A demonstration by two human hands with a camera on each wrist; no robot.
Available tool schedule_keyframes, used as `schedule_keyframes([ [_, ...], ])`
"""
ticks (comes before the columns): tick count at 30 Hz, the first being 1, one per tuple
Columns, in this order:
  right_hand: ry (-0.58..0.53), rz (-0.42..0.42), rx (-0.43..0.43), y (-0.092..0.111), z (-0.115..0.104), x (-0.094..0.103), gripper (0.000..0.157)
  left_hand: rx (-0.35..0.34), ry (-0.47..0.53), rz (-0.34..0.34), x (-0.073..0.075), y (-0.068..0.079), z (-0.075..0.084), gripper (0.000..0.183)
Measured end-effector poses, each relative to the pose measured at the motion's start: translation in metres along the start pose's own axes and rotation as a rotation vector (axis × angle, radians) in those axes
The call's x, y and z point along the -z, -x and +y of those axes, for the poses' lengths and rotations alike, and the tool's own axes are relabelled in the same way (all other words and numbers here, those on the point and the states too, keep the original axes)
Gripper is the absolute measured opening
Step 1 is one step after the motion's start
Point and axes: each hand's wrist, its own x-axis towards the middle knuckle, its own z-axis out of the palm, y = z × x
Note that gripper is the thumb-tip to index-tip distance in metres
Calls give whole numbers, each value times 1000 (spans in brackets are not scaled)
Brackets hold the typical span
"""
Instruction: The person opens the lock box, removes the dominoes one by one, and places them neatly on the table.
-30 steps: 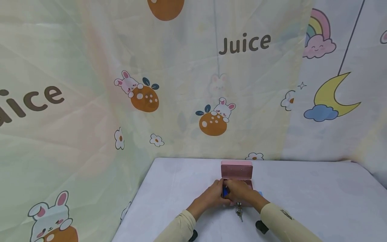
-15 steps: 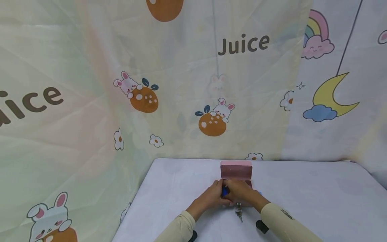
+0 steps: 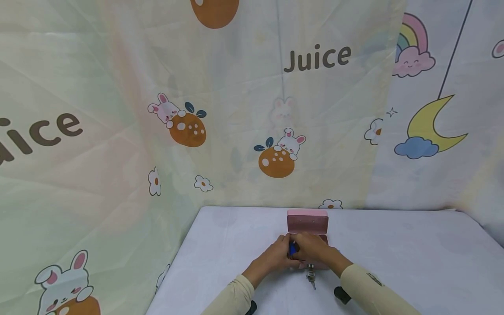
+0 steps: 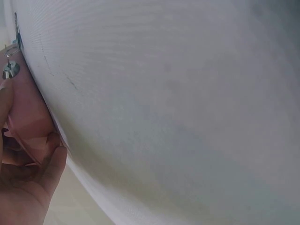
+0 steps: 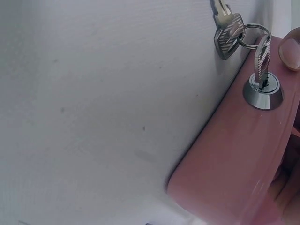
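Observation:
A pink metal box stands on the white table, its lid raised at the back. My left hand grips the box's left side, thumb toward the front; in the left wrist view its fingers curl at the box's corner. The right hand reaches down into the box, and its fingertips are mostly hidden. Between the two hands shows a bit of something blue, its kind unclear. On the front wall is a round lock with a key in it; a second key hangs from the ring.
The white table spreads out on both sides of the box. Behind it hangs a printed cloth with rabbits and oranges. A black object sits by the right sleeve, and another by the left sleeve.
Hardly anything differs. Both hands stay at the box, and the right forearm has shifted very slightly to the right.

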Motion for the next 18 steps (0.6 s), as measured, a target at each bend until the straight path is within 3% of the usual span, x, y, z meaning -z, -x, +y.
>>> schedule_keyframes([
  [18, -47, -30, -8, 4, -2, 8, 42, 2, 31, 9, 0, 0, 1, 94],
])
